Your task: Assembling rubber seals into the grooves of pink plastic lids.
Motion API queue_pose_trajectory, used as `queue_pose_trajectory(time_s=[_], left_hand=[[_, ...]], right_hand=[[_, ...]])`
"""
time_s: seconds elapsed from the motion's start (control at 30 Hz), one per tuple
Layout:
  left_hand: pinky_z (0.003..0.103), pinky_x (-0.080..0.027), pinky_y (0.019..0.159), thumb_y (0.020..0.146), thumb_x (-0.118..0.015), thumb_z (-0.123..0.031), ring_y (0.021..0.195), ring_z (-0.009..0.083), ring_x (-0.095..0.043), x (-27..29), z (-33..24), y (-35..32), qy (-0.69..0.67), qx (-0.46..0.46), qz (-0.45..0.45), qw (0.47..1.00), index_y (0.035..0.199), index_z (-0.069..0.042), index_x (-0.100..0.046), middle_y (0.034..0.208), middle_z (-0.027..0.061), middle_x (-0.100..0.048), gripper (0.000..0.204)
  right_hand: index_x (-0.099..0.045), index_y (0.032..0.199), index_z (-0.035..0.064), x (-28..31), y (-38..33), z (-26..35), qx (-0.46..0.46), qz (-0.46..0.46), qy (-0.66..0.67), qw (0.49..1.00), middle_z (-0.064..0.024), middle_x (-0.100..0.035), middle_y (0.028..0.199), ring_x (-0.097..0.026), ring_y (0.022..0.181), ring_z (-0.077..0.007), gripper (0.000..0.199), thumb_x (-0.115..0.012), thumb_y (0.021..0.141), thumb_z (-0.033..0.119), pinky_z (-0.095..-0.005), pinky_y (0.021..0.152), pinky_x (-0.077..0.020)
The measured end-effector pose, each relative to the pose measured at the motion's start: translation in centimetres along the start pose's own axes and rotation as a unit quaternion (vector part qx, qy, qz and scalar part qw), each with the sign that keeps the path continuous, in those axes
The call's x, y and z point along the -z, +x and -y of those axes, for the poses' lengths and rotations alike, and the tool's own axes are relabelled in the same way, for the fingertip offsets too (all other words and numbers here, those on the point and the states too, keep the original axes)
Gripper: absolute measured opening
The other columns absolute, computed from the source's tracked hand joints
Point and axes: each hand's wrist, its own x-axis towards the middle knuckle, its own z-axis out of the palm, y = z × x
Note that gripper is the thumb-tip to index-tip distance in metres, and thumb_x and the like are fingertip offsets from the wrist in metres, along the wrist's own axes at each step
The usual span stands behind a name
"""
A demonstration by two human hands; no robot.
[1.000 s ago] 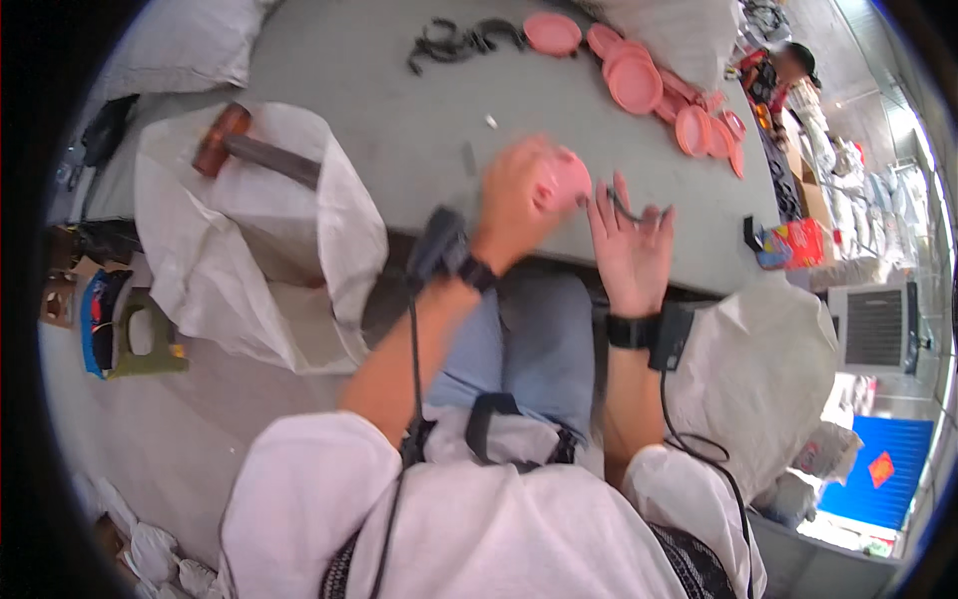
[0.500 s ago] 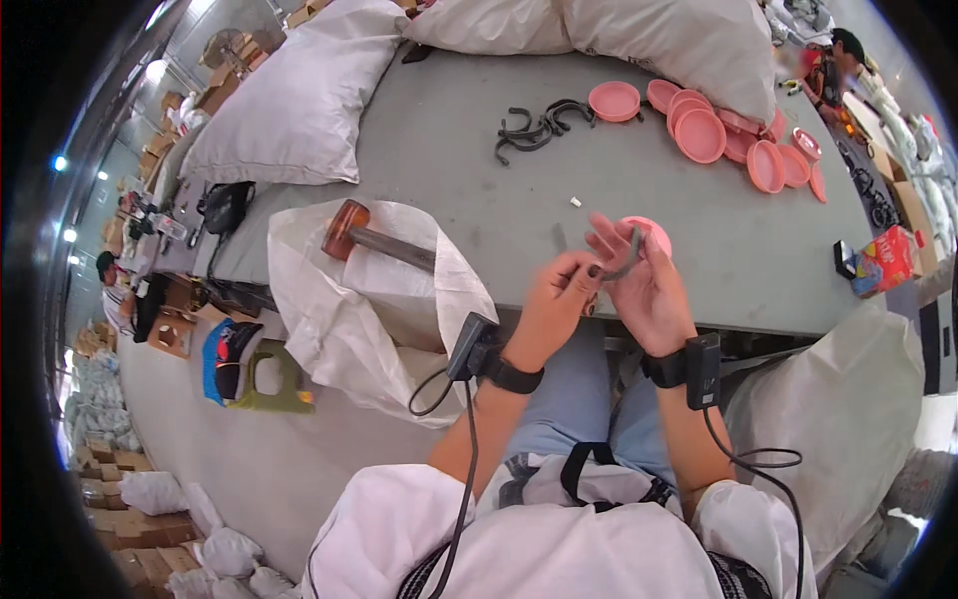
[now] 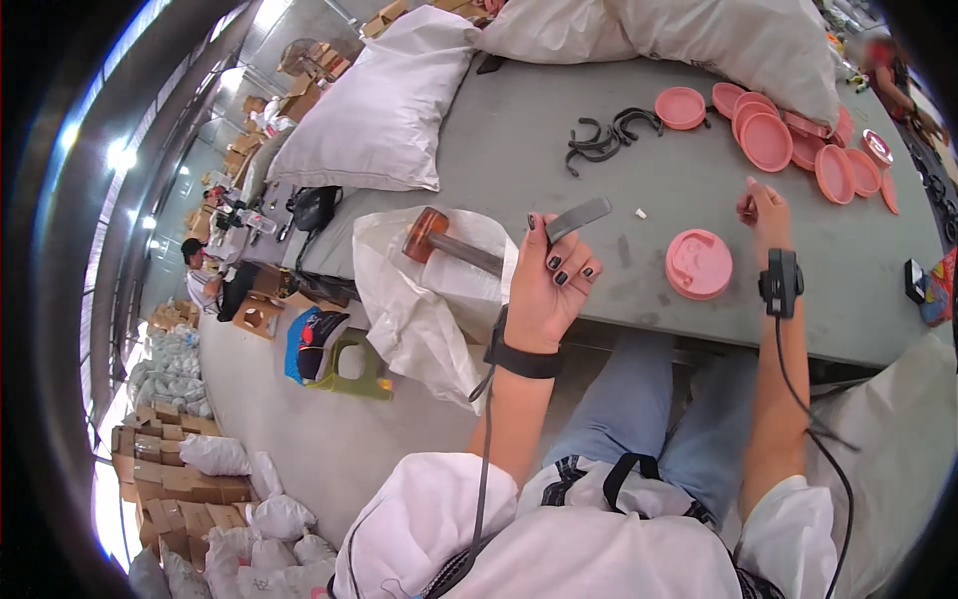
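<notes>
Our left hand (image 3: 552,283) grips a flat grey metal strip (image 3: 577,219) above the grey table (image 3: 519,150); right hand (image 3: 764,212), fingers pinched, grasp unclear, beyond the round pink plastic lid (image 3: 699,264). Mid-assembly; next likely fitting strip to lid.

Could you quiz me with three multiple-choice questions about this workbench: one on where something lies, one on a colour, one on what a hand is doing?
1. Where does the mallet lie?
A. on a white bag at the table's near edge
B. on the floor
C. among the lids

2. What colour is the round lid nearest the person?
A. blue
B. pink
C. black

3. What is the left hand doing?
A. resting flat and empty
B. holding a flat dark strip raised
C. gripping the mallet

Answers: 1 A, its head and handle rest on the white bag. 2 B, it is pink like the others. 3 B, the fingers close around the strip.
</notes>
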Motion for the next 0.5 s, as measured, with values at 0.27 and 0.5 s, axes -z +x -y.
queue_pose_trajectory(time_s=[0.27, 0.5], left_hand=[[0.026, -0.039, 0.065, 0.1, -0.043, -0.031, 0.055, 0.0047, -0.042, 0.0, -2.0, 0.6, 0.043, -0.019, -0.035, 0.998, 0.097, -0.015, -0.058, 0.071, -0.0058, -0.051, 0.022], [0.029, -0.046, 0.066, 0.094, -0.056, -0.023, 0.065, 0.0114, -0.055, 1.6, -6.0, 4.4, 0.349, -0.075, -0.084, 0.93, 0.108, -0.008, -0.056, 0.085, 0.0013, -0.061, 0.021]], right_hand=[[-0.052, 0.066, 0.0068, 1.4, 1.8, -3.2, 0.033, -0.056, 0.009, 0.998, -0.0016, -0.052, 0.064, -0.052, 0.057, -0.0106, 0.036, -0.058, 0.091, 0.033, -0.0255, 0.055, -0.0476], [-0.052, 0.066, 0.004, 0.0, 1.0, -2.3, 0.029, -0.059, -0.009, 0.998, -0.0024, -0.053, 0.061, -0.05, 0.054, -0.0099, 0.035, -0.057, 0.092, 0.028, -0.025, 0.052, -0.0435]])
